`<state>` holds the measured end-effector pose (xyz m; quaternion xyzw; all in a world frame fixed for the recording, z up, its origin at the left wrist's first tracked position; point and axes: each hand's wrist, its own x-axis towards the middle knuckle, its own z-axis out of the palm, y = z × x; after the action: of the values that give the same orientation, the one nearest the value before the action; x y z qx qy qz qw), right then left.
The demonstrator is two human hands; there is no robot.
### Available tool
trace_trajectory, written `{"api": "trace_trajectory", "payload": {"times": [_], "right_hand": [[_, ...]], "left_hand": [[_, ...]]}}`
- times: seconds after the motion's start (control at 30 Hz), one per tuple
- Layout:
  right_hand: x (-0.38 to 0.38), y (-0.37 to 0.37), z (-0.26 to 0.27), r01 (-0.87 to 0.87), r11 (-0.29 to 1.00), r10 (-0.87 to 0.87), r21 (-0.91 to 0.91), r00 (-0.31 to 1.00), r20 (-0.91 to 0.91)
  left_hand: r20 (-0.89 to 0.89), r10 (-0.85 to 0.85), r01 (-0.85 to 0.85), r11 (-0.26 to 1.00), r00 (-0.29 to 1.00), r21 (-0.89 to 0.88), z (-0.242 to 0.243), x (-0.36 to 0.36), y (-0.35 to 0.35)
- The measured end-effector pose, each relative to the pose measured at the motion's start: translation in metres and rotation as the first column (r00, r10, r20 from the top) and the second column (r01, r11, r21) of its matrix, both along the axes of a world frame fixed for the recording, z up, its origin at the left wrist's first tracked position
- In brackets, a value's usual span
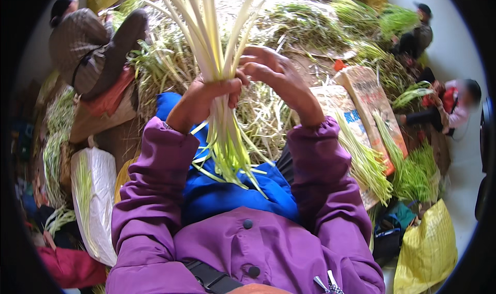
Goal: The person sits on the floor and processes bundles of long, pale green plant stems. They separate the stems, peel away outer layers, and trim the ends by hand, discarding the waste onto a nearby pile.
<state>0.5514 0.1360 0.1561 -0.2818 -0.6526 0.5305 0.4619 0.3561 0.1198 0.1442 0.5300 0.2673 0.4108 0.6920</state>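
Note:
My left hand is closed around the middle of a bundle of long, pale leafy stalks. The whitish ends fan out upward, away from me, and the yellow-green leaf tips hang down over a blue cloth on my lap. Close against the bundle's right side is my right hand, its fingers bent and blurred by motion. Whether those fingers pinch a stalk cannot be made out. Loose straw-like leaf scraps lie beyond my lap.
Sorted green stalks lie on printed sacks to my right, near a yellow woven sack. At left, a white plastic-wrapped block bears more stalks. Seated people work around a large leaf heap.

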Motion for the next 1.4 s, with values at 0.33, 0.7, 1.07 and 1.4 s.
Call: {"api": "trace_trajectory", "payload": {"times": [0.33,0.7,1.07,1.4], "right_hand": [[0.048,-0.012,-0.025,-0.109,0.983,0.083,-0.146,0.981,-0.176],[0.119,0.004,-0.042,0.458,0.875,-0.473,-0.156,0.744,-0.472],[0.355,-0.065,0.042,0.875,0.043,-0.942,0.482,0.197,-0.273],[0.424,-0.012,-0.183,0.494,0.583,-0.523,0.645,-0.379,0.763]], "left_hand": [[-0.065,-0.495,0.472,0.854,0.866,-0.217,-0.043,0.085,0.004],[-0.311,-0.072,0.087,0.996,0.948,0.034,-0.06,0.096,0.027],[-0.486,-0.095,-0.05,0.96,0.869,-0.277,-0.145,0.039,0.043],[-0.621,-0.293,-0.003,0.903,0.727,-0.43,-0.193,0.065,0.036]]}}
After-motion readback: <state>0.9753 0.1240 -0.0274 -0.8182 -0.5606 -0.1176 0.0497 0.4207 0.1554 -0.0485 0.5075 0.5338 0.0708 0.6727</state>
